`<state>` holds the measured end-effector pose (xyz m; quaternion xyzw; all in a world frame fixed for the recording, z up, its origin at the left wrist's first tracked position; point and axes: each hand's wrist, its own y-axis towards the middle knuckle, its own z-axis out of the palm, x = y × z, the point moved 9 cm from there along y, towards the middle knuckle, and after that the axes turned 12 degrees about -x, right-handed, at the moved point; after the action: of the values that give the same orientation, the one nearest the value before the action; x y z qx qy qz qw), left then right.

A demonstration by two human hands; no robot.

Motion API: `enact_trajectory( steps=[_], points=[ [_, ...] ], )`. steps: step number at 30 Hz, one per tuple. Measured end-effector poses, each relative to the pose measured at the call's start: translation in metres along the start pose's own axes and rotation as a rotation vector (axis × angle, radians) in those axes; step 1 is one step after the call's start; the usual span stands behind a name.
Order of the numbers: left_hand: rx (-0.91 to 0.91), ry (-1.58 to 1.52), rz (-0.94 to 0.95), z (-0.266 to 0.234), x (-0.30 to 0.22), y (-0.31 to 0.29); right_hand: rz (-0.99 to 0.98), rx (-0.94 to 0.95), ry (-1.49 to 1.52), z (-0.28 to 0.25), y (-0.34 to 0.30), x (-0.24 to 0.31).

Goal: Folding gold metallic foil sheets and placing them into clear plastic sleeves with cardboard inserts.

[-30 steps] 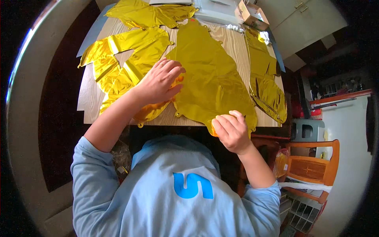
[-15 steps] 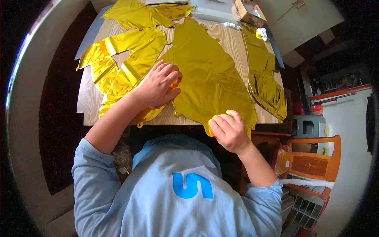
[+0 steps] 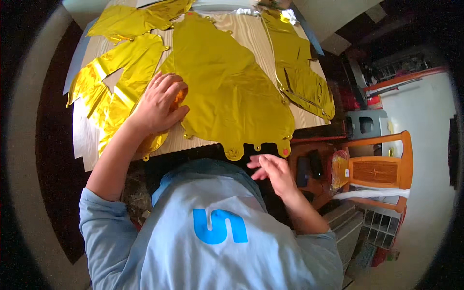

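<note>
A large deflated gold foil balloon (image 3: pixel 222 82) lies flat across the middle of the table, its tabbed lower edge hanging past the near edge. My left hand (image 3: pixel 157 106) is on gold foil at its left side, fingers curled and thumb apart, with a raised, orange-tinted fold of foil between them. What lies under the palm is hidden. Just below the balloon's lower right tabs, my right hand (image 3: pixel 273 169) is in the air, fingers apart and holding nothing. A crinkled gold foil balloon (image 3: pixel 125 53) with an angular opening spreads out beyond my left hand.
Another gold foil piece (image 3: pixel 130 21) lies at the far left. On the right, a narrow gold foil piece (image 3: pixel 290 53) has a pale cord (image 3: pixel 274 58) beside it. Crumpled white material (image 3: pixel 289 17) sits at the back. A wooden chair (image 3: pixel 379 169) stands right of the table.
My right hand has let go of the balloon's lower edge and moved down, its fingers opening. The whole view has shifted, the table now farther left. My left hand stays on the foil.
</note>
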<state>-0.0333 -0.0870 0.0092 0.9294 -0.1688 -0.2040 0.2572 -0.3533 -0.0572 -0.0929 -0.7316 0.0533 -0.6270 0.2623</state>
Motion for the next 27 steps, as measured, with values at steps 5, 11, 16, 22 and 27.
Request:
enact_trajectory(
  steps=[5,11,16,22,27],
  points=[
    [-0.069,0.021,0.023,-0.003,-0.001,0.002,0.162,-0.061,0.42,0.024,0.02,0.002],
    [-0.041,0.006,0.015,-0.004,-0.006,0.006,0.074,-0.27,0.282,0.022,0.025,0.015],
    [-0.047,0.035,0.009,-0.011,-0.012,0.009,-0.206,-0.277,0.074,0.024,0.013,0.054],
    [-0.035,-0.014,0.068,0.0,-0.016,0.027,-0.28,-0.266,-0.019,0.022,0.013,0.072],
    [-0.046,-0.125,0.171,0.022,-0.023,0.037,-0.183,-0.292,-0.01,0.009,0.022,0.06]
  ],
)
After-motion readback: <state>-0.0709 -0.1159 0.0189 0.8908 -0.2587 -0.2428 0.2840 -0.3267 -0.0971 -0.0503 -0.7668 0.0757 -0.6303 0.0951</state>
